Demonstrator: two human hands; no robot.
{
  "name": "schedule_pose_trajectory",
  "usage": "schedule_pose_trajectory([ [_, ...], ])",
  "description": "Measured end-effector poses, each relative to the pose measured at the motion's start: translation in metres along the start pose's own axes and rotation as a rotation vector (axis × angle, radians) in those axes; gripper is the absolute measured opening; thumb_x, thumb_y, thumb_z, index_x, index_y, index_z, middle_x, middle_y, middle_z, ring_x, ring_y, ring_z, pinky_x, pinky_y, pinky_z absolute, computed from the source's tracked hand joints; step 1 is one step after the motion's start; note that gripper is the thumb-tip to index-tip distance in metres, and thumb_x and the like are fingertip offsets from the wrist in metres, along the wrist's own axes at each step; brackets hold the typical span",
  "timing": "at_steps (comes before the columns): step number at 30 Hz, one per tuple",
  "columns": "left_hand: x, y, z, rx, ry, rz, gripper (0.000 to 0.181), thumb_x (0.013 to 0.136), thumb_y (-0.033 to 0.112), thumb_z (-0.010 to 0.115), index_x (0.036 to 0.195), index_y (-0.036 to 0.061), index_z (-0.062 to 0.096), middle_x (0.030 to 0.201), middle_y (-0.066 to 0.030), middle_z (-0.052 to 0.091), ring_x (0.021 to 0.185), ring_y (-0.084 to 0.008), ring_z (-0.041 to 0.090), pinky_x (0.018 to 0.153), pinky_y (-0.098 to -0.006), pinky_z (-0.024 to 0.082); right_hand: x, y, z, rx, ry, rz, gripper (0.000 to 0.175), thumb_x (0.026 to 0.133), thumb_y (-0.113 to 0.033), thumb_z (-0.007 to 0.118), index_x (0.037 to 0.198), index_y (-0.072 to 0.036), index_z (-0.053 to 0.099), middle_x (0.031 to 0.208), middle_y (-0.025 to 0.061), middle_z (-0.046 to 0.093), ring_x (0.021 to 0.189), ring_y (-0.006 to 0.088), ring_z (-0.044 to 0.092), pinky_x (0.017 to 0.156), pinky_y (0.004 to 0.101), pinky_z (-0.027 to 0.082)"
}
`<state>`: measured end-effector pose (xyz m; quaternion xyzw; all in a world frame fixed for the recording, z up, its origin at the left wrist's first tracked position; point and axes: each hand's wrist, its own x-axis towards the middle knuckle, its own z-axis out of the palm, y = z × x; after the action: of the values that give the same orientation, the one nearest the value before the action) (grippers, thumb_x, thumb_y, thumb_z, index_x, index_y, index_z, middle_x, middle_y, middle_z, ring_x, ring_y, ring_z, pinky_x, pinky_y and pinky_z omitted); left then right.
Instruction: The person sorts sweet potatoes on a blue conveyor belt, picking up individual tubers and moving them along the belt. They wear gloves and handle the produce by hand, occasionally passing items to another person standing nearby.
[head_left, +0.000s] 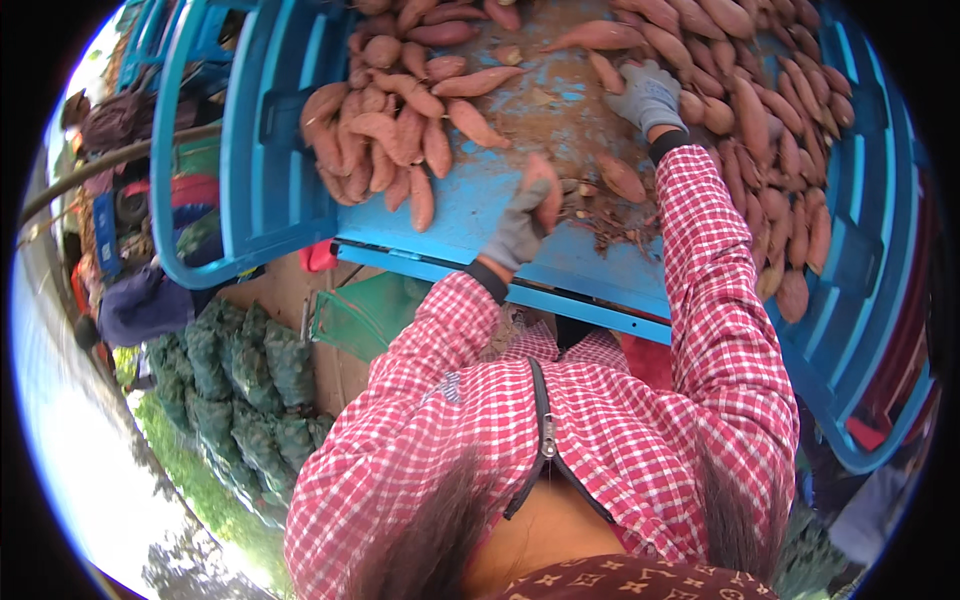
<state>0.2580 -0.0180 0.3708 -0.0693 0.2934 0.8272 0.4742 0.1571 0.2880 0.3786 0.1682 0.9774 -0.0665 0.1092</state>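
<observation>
My left hand (517, 225), in a grey work glove, grips a reddish sweet potato (546, 193) above the front of a blue metal truck bed (450, 217). The left glove and this root are slightly blurred. Farther forward, my right hand (649, 94), gloved too, has thumb and fingers around the near end of a small sweet potato (604, 71), beside the right-hand pile (750, 112). Part of its grip is hidden beneath the glove. A single sweet potato (620, 178) lies between my arms. On the left is another pile of sweet potatoes (390, 127).
Soil and root scraps (619, 221) litter the bed near its front edge. Blue side rails (247, 135) flank it on both sides. A green mesh bag (367, 315) hangs below the edge. Several filled green mesh sacks (232, 360) stand at left, near a person in dark clothing (146, 304).
</observation>
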Motion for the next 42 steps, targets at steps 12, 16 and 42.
schedule_pose_trajectory([
  [12,0.035,-0.010,-0.026,0.050,-0.044,0.063,0.059,0.101,0.036,0.066,0.151,0.0095,0.051,0.149,-0.0186,0.059,0.143,-0.0404,0.051,0.119,-0.0609,0.041,-0.139,0.080,0.075,2.149,-0.099,0.040,0.046,0.107,-0.026,0.056,0.147,-0.003,0.055,0.141,0.0085,0.063,0.131,0.0199,0.057,0.116,0.0356,0.042],
  [16,0.060,-0.012,0.015,0.040,-0.087,0.045,0.067,0.098,0.043,0.070,0.152,0.0085,0.048,0.150,-0.0189,0.056,0.145,-0.0407,0.048,0.117,-0.0646,0.041,-0.179,0.055,0.050,2.479,-0.174,-0.004,0.046,0.101,-0.026,0.064,0.142,-0.006,0.061,0.130,0.0087,0.070,0.117,0.0189,0.067,0.104,0.0334,0.051],
  [42,0.042,-0.052,0.106,1.490,-0.044,0.549,0.084,0.090,0.037,0.079,0.149,-0.0084,0.040,0.134,-0.0263,0.054,0.125,-0.0412,0.055,0.109,-0.0470,0.045,-0.245,0.036,0.174,1.332,0.330,-0.336,0.045,0.102,-0.030,0.066,0.140,-0.008,0.060,0.151,0.0036,0.057,0.139,0.0228,0.053,0.116,0.0411,0.043],
])
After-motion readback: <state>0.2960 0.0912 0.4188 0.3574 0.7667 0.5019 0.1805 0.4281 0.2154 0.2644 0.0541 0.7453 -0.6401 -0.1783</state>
